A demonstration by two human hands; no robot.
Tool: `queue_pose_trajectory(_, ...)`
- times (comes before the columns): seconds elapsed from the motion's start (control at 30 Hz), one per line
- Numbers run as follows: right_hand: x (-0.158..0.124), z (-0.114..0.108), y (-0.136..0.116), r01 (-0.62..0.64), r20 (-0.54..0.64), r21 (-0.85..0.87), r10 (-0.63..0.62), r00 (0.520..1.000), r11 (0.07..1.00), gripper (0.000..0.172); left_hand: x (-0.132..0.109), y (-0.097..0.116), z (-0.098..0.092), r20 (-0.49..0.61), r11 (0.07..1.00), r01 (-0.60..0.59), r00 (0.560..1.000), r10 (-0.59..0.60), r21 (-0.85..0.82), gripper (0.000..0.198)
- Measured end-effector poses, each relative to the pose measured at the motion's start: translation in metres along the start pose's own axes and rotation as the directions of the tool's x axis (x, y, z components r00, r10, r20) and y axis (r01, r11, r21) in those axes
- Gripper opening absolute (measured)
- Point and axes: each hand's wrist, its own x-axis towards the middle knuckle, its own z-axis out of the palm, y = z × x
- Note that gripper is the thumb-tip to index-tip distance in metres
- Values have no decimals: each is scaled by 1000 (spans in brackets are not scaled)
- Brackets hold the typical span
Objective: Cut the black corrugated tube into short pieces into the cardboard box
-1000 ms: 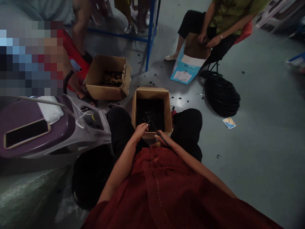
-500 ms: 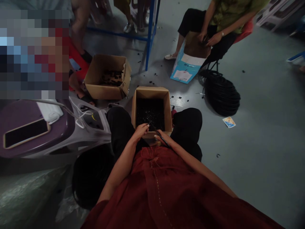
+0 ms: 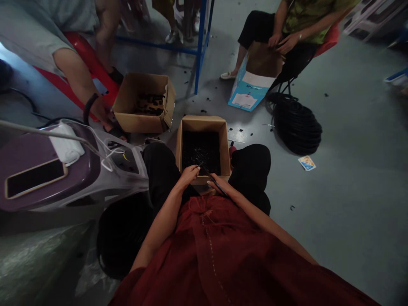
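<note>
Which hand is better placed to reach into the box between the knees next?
Probably the left hand: it reaches farther over the box than the right hand, which has a black strip lying along it.

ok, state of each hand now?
Left hand: closed; whether it pinches anything can't be told.
Right hand: closed, holding a long, thin black strip.

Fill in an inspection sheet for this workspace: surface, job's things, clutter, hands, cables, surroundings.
Surface: grey floor, dark bits scattered on it.
Job's things: thin black strip; open cardboard box between the knees, black pieces inside.
Clutter: printed card on floor; phone on purple stool.
Hands: right hand holds the strip; left hand at its upper end, grip unclear.
Cables: white cord at the stool; black coil, material unclear.
Surroundings: person in green top, hands at blue box; another person.
</note>
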Motion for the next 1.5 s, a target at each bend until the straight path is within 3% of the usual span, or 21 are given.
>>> queue_pose_trajectory(0.33,-1,-1,2,21,15,-9,-21,1000,1000,37,0,-1,-2,39,1000,-16,999,16,13,19)
queue_pose_trajectory(1.5,-3,-4,-5,23,-65,-134,-32,997,991,16,1,-4,-3,57,999,-30,998,29,20,19)
